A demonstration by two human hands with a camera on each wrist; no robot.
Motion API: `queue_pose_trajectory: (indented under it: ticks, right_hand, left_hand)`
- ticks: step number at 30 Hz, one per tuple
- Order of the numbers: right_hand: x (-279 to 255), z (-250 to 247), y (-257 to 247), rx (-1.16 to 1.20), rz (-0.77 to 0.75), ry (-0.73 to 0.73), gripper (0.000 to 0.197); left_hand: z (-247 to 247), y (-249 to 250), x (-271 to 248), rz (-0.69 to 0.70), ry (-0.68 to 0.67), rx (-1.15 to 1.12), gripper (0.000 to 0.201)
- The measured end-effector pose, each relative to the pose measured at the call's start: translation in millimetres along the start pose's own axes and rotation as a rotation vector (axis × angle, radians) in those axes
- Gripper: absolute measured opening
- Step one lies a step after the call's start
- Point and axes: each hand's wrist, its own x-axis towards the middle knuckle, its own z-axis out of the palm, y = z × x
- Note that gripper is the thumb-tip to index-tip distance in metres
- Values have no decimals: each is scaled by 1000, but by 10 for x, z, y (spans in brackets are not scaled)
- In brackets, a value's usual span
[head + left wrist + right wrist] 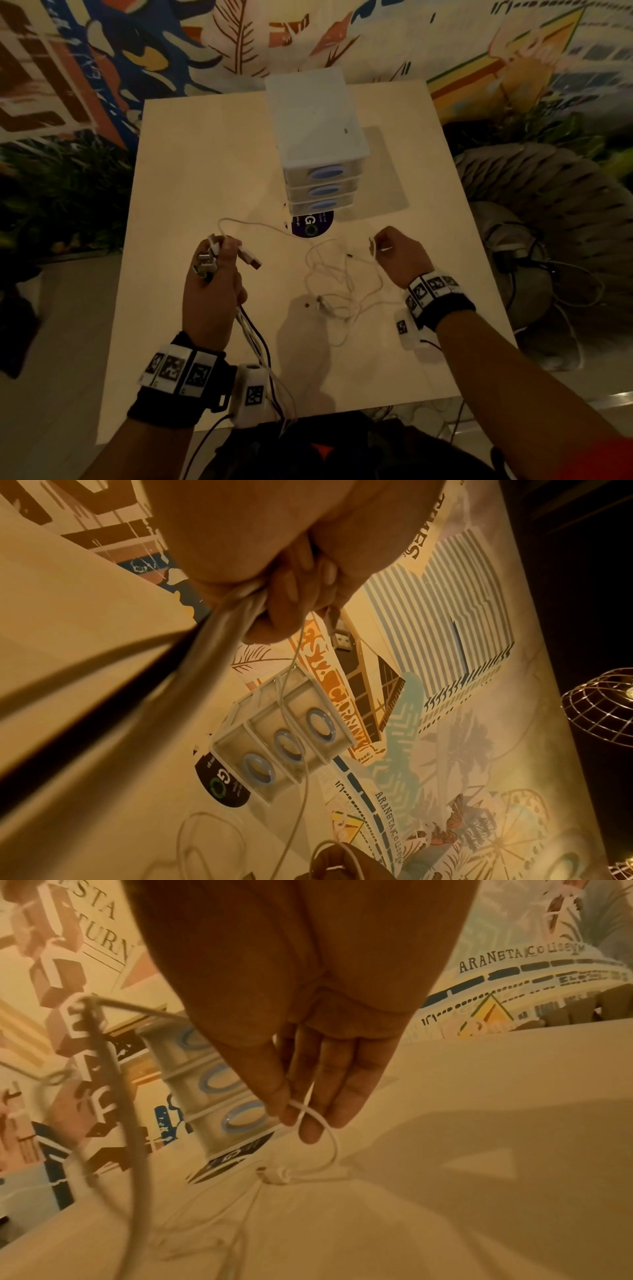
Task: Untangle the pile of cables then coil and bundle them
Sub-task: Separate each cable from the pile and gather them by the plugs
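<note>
My left hand (pixel 214 274) is raised over the table's left side and grips a bundle of cables (pixel 219 631). Several USB plugs (pixel 209 257) stick out above its fist, and white and black strands (pixel 255 346) hang down toward my lap. My right hand (pixel 387 250) hovers at the right and pinches a thin white cable (pixel 308 1118) between thumb and fingers. Its small white plug (pixel 277 1175) dangles just below. Between the hands a loose tangle of thin white cables (pixel 339 284) lies on the table. One strand (pixel 253 224) runs from it up to my left hand.
A white three-drawer box (pixel 320 144) with blue oval handles stands at the middle back of the pale table (pixel 191 171). A dark round sticker (pixel 313 224) lies in front of it. A grey woven seat (pixel 548 212) with dark cables stands off the right edge.
</note>
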Motion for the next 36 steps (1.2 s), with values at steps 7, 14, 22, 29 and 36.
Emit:
queue_pose_trajectory:
  ticks: [7,14,22,29,36]
  right_hand:
    - [98,-234,-264,90,-162,248,21]
    - [-134,196,-880,-104,-418,-233,49]
    - [209,202,-667,-220,-145,-360,32]
    - [135,-353,-1274,163,-278,-162,49]
    - [-96,-725,-1699,232,-423,-184,46]
  left_hand:
    - [-74,65,-11,13,38,-2,21]
    - [-37,83,-14,41,15,33,20]
    - [-204,152,6,71,50,56,18]
    - [-250,114,11,18,100,85,16]
    - [-57,111,-65,-12,-96,349,19]
